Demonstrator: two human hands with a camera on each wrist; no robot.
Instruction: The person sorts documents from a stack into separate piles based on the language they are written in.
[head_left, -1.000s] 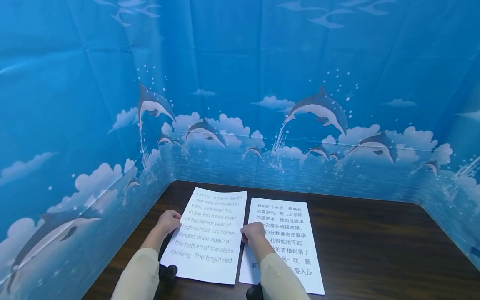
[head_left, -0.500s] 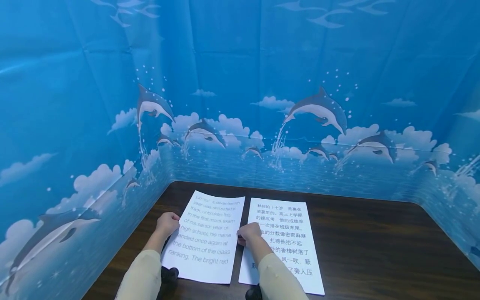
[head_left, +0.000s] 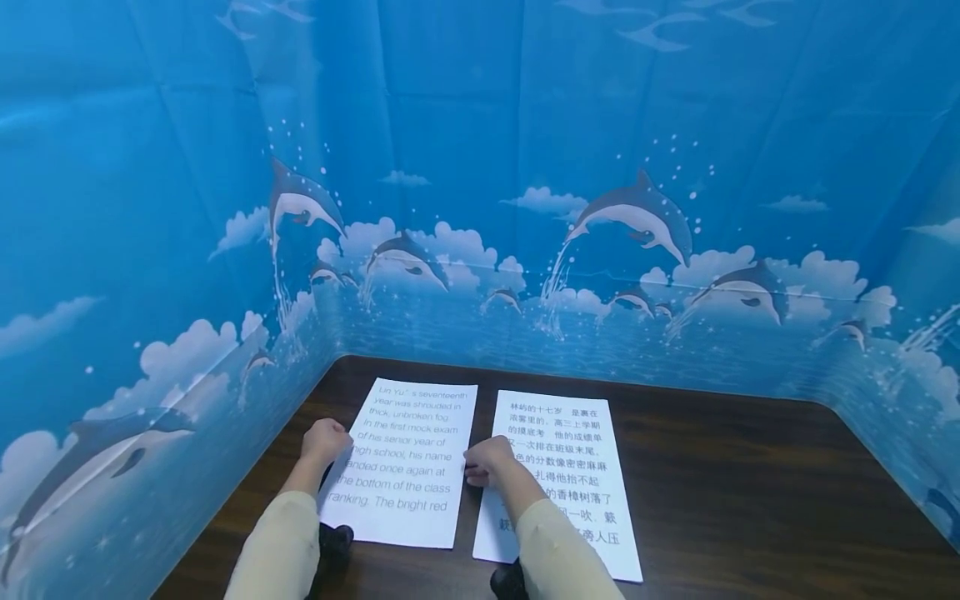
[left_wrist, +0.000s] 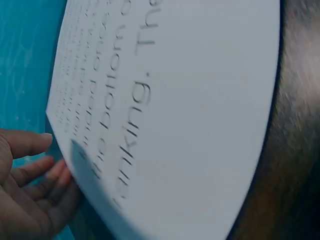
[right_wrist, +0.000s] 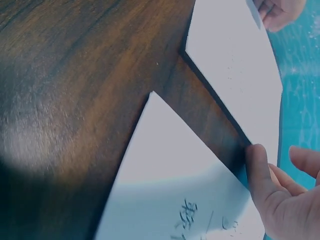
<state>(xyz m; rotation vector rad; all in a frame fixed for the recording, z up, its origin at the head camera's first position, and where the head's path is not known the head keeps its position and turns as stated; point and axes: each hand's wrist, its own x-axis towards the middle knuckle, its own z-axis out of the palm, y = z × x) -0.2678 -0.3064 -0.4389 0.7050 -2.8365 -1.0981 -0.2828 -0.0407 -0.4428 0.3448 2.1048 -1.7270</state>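
A white sheet of paper (head_left: 405,462) with large English print lies flat on the dark wooden table. At its left edge is my left hand (head_left: 326,442); in the left wrist view the thumb (left_wrist: 32,143) stands apart from the other fingers, whose tips are right at the paper's edge. My right hand (head_left: 491,461) is at the sheet's right edge, with one fingertip (right_wrist: 257,152) against that edge and the other fingers spread in the right wrist view. Under the right hand and forearm lies a second sheet with Chinese print (head_left: 558,433), partly covered by them.
The dark wood-grain table (head_left: 735,492) extends to the right of both sheets. Behind and along its sides hangs a blue curtain (head_left: 465,125) with dolphins. A narrow strip of table separates the two sheets. Black wrist devices (head_left: 335,542) sit below the sleeves.
The English sheet, bowed half a second ago, has flattened and shifted left, widening the gap to the Chinese sheet. Both hands moved left with it. The head view has tilted slightly.
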